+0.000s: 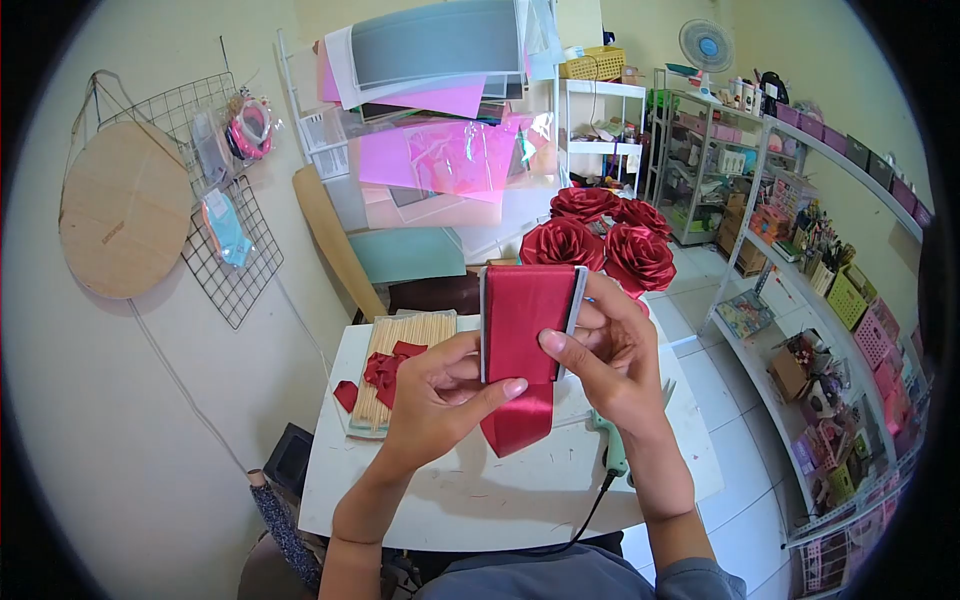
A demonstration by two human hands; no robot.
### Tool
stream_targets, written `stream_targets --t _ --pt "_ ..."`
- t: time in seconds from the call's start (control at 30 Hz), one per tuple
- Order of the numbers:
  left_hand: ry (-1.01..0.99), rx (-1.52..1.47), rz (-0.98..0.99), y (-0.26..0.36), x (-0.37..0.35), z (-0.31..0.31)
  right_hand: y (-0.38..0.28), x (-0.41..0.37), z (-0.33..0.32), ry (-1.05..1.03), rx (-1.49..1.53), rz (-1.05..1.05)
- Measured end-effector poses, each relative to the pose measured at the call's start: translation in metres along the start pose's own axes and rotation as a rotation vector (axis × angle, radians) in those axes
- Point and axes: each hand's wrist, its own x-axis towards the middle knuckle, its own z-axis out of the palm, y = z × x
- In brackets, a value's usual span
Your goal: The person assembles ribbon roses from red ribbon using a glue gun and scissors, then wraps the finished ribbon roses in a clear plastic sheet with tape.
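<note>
Wide dark-red satin ribbon [530, 315], wound on a flat spool with grey edges, is held upright between my hands above the table. My left hand [440, 395] grips its lower left side, thumb on the ribbon near the bottom edge. Around the right side, my right hand [615, 350] is closed, with its thumb pressed on the ribbon's face. A loose ribbon end [522, 420] hangs folded below the spool. Several cut red ribbon pieces [388, 370] lie on a bundle of thin wooden sticks [415, 328], left of my left hand.
A mint-green glue gun [613, 450] lies on the white table [450, 505], its cord running toward me. Several large red ribbon roses [600, 245] stand beyond my hands. Shelves [800, 400] line the right side; wrapping sheets [430, 160] hang at the back.
</note>
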Motion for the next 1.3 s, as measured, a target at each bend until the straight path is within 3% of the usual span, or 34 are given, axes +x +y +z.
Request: stream_targets --t 0.37,0.53,0.67,0.73,0.83,0.93,1.03,1.3 --pt "0.055 0.021 -0.030 -0.002 0.006 -0.013 0.003 0.003 -0.001 -0.171 -0.079 -0.058" --pt "0.043 0.058 -0.059 -0.009 0.012 -0.020 0.001 0.004 -0.009 -0.197 -0.410 -0.100" --pt "0.011 -0.173 -0.107 -0.017 0.017 -0.025 -0.001 0.006 -0.006 -0.299 -0.433 -0.170" --pt "-0.020 -0.207 -0.154 -0.010 0.018 -0.027 0.001 0.006 -0.004 -0.316 -0.457 -0.355" --pt "-0.118 -0.295 -0.118 0.000 0.015 -0.033 0.006 0.008 -0.008 -0.385 -0.419 -0.454" --pt "-0.223 -0.598 -0.141 0.006 0.012 -0.037 0.007 0.009 -0.008 -0.412 -0.388 -0.500" --pt "-0.083 -0.396 -0.143 0.004 0.008 -0.035 0.005 0.009 -0.007 -0.472 -0.420 -0.515" --pt "-0.015 -0.327 -0.176 0.002 0.008 -0.036 0.003 0.010 -0.008 -0.549 -0.422 -0.433"
